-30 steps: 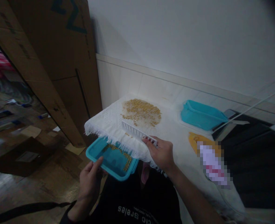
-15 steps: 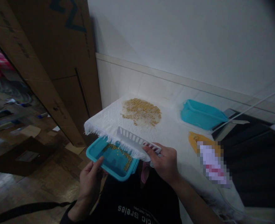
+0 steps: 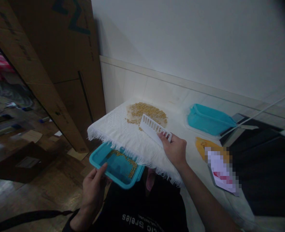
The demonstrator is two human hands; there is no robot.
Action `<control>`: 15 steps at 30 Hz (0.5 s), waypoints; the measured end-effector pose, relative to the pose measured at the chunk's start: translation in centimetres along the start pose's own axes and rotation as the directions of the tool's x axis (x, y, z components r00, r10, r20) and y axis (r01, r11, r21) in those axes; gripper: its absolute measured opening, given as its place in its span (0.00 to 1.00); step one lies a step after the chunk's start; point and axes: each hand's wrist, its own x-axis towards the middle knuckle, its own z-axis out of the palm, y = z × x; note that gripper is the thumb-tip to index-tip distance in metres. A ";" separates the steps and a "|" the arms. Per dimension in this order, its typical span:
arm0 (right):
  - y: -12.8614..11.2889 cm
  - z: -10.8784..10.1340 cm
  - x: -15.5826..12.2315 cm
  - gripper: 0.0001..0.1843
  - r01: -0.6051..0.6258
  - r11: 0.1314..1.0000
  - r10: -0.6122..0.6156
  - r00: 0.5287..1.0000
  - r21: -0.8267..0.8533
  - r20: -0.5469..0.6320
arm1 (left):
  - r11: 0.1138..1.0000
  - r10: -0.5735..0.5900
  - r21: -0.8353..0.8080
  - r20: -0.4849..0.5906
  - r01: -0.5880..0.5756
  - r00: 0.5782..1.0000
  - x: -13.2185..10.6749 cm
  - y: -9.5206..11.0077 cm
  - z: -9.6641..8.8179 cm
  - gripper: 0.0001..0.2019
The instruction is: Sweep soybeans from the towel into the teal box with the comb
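My left hand point(image 3: 93, 185) grips the near left rim of a shallow blue plastic tray point(image 3: 118, 166), thumb on top. The tray is below the front edge of the table, and yellow beans point(image 3: 132, 170), like soybeans, lie along its far and right sides. My right hand point(image 3: 175, 150) is closed on the end of a white slotted plastic piece point(image 3: 152, 131), comb-like along its upper side. That piece is over the white fringed cloth point(image 3: 113, 127), at the near edge of a spread pile of the same beans point(image 3: 148, 111).
A second blue container point(image 3: 209, 119) stands toward the back right. In front of it lie a yellow item point(image 3: 202, 148) and a blurred-out packet point(image 3: 221, 174). A tall cardboard box point(image 3: 77, 80) rises at the left, and the wall point(image 3: 169, 42) closes off the back.
My right hand has moved the white slotted piece up and away from the tray, from the cloth's fringed edge to the bean pile. The left hand and tray have stayed in place.
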 end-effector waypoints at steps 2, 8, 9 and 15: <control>0.0 -0.1 -0.1 0.22 -0.004 1.000 0.004 1.000 -0.006 -0.012 | 1.000 -0.005 0.005 -0.006 0.005 1.000 0.1 0.0 0.0 0.19; -0.2 -0.1 0.0 0.22 -0.008 1.000 0.007 0.999 0.016 0.031 | 1.000 0.004 0.025 -0.014 -0.004 1.000 0.1 0.0 0.1 0.18; -0.3 -0.1 0.0 0.22 -0.010 1.000 0.009 0.999 0.017 0.035 | 1.000 0.007 0.025 -0.012 -0.007 1.000 0.1 0.0 0.1 0.18; -0.3 -0.5 -0.7 0.22 -0.006 1.000 0.005 1.000 0.028 0.031 | 1.000 0.022 0.015 -0.012 -0.022 1.000 -0.2 0.5 0.5 0.20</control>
